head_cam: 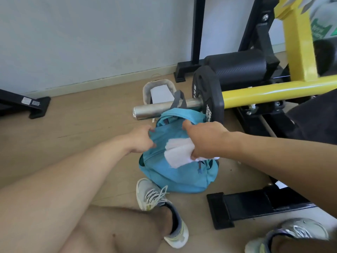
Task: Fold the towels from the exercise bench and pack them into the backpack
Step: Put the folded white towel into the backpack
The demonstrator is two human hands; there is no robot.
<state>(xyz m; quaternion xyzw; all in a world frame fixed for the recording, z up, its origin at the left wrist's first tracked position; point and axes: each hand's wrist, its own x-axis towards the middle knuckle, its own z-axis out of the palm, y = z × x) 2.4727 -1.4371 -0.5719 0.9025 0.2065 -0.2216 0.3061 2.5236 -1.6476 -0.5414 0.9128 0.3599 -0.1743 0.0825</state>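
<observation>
The teal backpack (177,172) stands on the wooden floor (82,128) at frame centre, its top leaning toward 12 o'clock under the chrome bar sleeve (164,109) of a yellow-framed machine (273,92).

Left hand (141,141): grip closed in a pinch on the backpack fabric at the upper left edge of the bag. Fingers are curled; the fabric is bunched between fingertips and thumb.

Right hand (205,139): grip closed round a folded white towel (179,155). The towel projects from the hand toward 8 o'clock and lies against the front face of the backpack, over its mid-section. The thumb points toward 11 o'clock, near the backpack's top rim. Whether the towel has entered an opening of the bag cannot be told.

A black weight plate (207,95) sits on the bar at 1 o'clock from the backpack, just beside its top. A grey fabric container (158,88) holding a white object lies on the floor at 12 o'clock, behind the bar sleeve. A black frame foot (242,207) rests on the floor at 4 o'clock. The person's left shoe (156,199) touches the backpack's lower edge at 7 o'clock; the right shoe (291,232) stands at 5 o'clock, well apart.
</observation>
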